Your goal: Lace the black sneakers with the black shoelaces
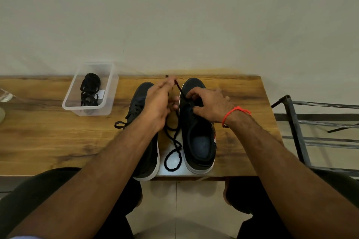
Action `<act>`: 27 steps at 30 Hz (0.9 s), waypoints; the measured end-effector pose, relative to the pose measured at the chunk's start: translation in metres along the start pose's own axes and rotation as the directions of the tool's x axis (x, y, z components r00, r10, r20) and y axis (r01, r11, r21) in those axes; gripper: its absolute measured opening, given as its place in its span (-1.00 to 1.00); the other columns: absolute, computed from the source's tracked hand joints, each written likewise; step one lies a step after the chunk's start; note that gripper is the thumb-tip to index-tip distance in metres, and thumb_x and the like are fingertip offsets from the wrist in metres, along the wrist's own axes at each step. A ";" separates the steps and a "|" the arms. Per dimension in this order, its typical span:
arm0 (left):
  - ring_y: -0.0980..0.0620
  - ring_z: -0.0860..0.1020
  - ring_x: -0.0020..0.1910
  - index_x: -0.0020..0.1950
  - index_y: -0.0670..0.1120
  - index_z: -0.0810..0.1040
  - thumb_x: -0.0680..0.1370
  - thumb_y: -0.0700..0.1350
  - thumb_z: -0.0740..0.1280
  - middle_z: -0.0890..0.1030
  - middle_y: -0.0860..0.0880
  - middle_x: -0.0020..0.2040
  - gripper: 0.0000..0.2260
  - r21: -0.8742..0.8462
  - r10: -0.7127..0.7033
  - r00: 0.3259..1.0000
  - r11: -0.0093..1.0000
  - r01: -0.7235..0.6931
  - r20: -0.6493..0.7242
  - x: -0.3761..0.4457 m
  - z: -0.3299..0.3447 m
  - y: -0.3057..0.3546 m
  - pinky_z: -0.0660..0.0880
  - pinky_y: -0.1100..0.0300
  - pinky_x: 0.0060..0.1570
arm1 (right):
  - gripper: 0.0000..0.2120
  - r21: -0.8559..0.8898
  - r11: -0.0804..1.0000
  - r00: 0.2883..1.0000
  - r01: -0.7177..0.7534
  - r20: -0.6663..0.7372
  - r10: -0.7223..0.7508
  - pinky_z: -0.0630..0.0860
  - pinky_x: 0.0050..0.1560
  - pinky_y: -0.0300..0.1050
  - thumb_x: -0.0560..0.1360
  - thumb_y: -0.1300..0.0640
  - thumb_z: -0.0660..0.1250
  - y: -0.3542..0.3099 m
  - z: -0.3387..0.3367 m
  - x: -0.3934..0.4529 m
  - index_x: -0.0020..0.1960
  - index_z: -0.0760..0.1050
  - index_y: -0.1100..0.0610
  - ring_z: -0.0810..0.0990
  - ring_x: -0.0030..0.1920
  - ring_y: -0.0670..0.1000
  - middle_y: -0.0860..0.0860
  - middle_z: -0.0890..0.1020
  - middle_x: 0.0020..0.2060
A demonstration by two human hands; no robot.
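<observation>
Two black sneakers with white soles stand side by side on the wooden table (48, 137), toes away from me. The left sneaker (147, 153) has laces in it, with a loop lying at its left side. My left hand (158, 105) pinches the tip of a black shoelace (173, 149) and holds it taut above the toes. That lace runs down to the eyelets of the right sneaker (198, 137), and its slack lies coiled between the shoes. My right hand (209, 105) grips the right sneaker's eyelet area with curled fingers.
A clear plastic box (108, 91) at the back left of the table holds more black laces (89, 91). A dark metal rack (303, 134) stands right of the table. A clear object (4, 96) shows at the left edge. My knees are under the table's front edge.
</observation>
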State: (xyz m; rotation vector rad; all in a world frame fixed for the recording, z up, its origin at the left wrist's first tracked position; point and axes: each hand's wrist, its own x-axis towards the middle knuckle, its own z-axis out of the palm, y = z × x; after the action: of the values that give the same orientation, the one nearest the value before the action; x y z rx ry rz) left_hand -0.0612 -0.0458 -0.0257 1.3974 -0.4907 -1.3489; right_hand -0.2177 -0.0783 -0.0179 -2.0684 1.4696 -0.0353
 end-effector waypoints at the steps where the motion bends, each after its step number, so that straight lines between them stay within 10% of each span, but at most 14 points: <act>1: 0.12 0.54 -0.37 0.27 -0.02 0.62 0.66 -0.11 0.34 0.69 -0.01 0.17 -0.80 -0.057 0.062 0.998 0.996 -0.062 -0.008 -0.001 -0.001 0.006 0.45 0.24 -0.45 | -0.59 0.004 1.000 1.000 0.001 0.004 -0.001 0.17 0.10 0.06 0.56 0.08 0.34 0.000 0.000 0.000 0.35 0.39 -0.22 0.26 0.37 0.12 -0.15 0.53 0.30; 6: 0.07 0.53 -0.28 0.36 0.01 0.46 0.67 -0.13 0.32 0.72 0.00 0.14 -0.73 -0.132 0.283 0.958 0.949 -0.287 -0.044 -0.010 -0.008 0.043 0.43 0.21 -0.34 | -0.59 0.026 1.000 1.000 -0.003 0.015 0.003 0.24 0.23 0.15 0.54 0.10 0.37 0.001 -0.001 0.002 0.32 0.38 -0.19 0.27 0.36 0.13 -0.13 0.50 0.25; 10: 0.13 0.60 -0.15 0.29 -0.04 0.51 0.65 -0.11 0.35 0.75 0.03 0.01 -0.79 0.192 0.389 0.920 0.901 -0.389 0.039 -0.017 -0.006 0.047 0.44 0.23 -0.22 | -0.47 0.122 0.986 0.989 0.116 -0.110 -0.103 0.35 0.36 0.15 0.50 -0.09 0.44 -0.008 0.001 0.002 0.41 0.35 -0.11 0.34 0.38 0.09 -0.05 0.43 0.37; 14: 0.12 0.66 -0.01 0.20 -0.06 0.54 0.64 -0.20 0.35 0.75 -0.02 0.00 -0.85 0.060 0.258 0.956 0.962 -0.268 0.138 -0.019 0.003 0.036 0.51 0.24 -0.09 | -0.86 0.524 0.810 0.964 0.264 -0.168 -0.206 0.56 0.19 0.09 0.54 0.04 0.43 -0.018 -0.003 0.000 0.06 0.60 0.06 0.64 0.03 -0.07 -0.06 0.69 -0.05; 18: -0.06 0.70 0.06 0.18 -0.12 0.50 0.65 -0.28 0.30 0.72 -0.08 -0.02 -0.86 -0.349 0.192 0.981 0.921 -0.171 0.027 -0.006 -0.014 0.051 0.61 0.07 0.10 | -0.86 0.437 0.858 0.959 0.270 -0.204 -0.198 0.59 0.09 0.10 0.59 0.04 0.37 -0.008 -0.010 -0.001 -0.03 0.65 0.09 0.65 -0.10 -0.03 -0.04 0.69 -0.18; 23: -0.06 0.69 0.15 0.16 -0.13 0.54 0.61 -0.26 0.36 0.73 -0.11 0.06 -0.86 -0.162 0.207 0.970 0.969 -0.186 0.125 -0.017 -0.011 0.052 0.60 0.03 0.20 | -0.61 0.523 0.778 0.935 0.348 -0.252 -0.250 0.53 0.22 -0.18 0.53 -0.04 0.43 -0.015 -0.003 -0.003 0.32 0.48 0.01 0.57 0.20 -0.13 -0.08 0.61 0.18; 27: -0.02 0.68 0.08 0.18 -0.13 0.53 0.59 -0.24 0.41 0.73 -0.13 0.09 -0.82 -0.041 0.242 0.955 0.970 -0.239 0.170 -0.022 0.002 0.044 0.61 0.10 0.06 | -0.85 0.515 0.780 0.928 0.356 -0.296 -0.228 0.60 -0.03 -0.11 0.62 0.07 0.32 -0.021 0.000 0.001 0.04 0.64 0.11 0.67 -0.13 -0.12 -0.04 0.72 -0.14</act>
State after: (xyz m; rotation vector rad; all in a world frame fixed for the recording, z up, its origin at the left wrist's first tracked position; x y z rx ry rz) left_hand -0.0525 -0.0422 0.0231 1.1668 -0.7373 -1.2768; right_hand -0.1997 -0.0747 -0.0079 -1.8013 1.0543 -0.7576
